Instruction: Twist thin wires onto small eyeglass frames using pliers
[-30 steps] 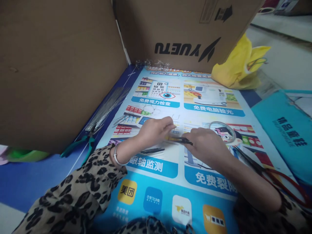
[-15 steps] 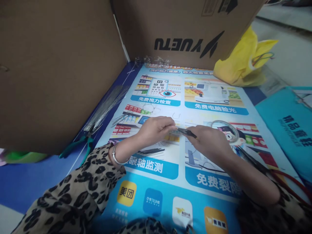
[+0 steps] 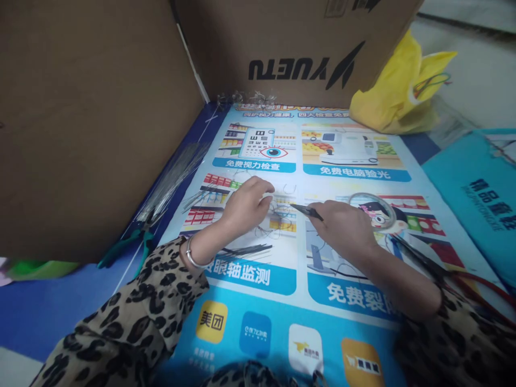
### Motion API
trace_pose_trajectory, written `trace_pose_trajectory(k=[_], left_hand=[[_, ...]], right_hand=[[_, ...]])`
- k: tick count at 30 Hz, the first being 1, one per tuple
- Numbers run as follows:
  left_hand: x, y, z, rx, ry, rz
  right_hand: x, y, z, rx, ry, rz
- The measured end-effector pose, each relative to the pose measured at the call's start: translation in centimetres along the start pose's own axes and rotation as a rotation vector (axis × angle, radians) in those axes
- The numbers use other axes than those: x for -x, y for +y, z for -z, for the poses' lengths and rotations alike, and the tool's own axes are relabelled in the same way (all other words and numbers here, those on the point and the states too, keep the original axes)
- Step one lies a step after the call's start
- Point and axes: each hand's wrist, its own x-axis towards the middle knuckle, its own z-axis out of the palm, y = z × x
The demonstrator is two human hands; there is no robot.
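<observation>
My right hand (image 3: 349,228) is closed round a pair of pliers (image 3: 305,210), whose dark pointed jaws face left. Across a small gap is my left hand (image 3: 249,203), thumb and forefinger apart, and I see nothing held in it. Thin bent wire loops (image 3: 269,231) lie on the printed poster just under and beside its fingertips. A small bundle of short dark wires (image 3: 250,250) rests below my left wrist. Long straight wires (image 3: 171,177) are spread to the left along the poster's edge.
Green-handled pliers (image 3: 141,236) lie left, under the long wires. Scissors with red handles (image 3: 463,279) are partly behind my right forearm. A roll of clear tape (image 3: 393,215) sits right. Cardboard panels (image 3: 298,32) stand behind, a yellow bag (image 3: 387,107) and turquoise bag (image 3: 471,177) at right.
My left hand has drawn back up and left from the pliers' tips, and its fingers have parted. The right hand keeps its pliers almost in place. The view has shifted slightly.
</observation>
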Motion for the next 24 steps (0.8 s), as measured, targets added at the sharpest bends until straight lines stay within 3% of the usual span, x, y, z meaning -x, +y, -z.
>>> trace_pose_trajectory(k=[9, 19, 24], left_hand=[[0.1, -0.3, -0.5, -0.035, -0.165, 0.019], [0.2, -0.6, -0.8, -0.024, -0.193, 0.030], [0.1, -0.6, -0.8, -0.010, -0.188, 0.001]], right_hand=[[0.3, 0.5, -1.1, 0.012, 0.151, 0.075], [0.3, 0.8, -1.7, -0.003, 0.210, 0.085], [0.3, 0.8, -1.5, -0.019, 0.171, 0.086]])
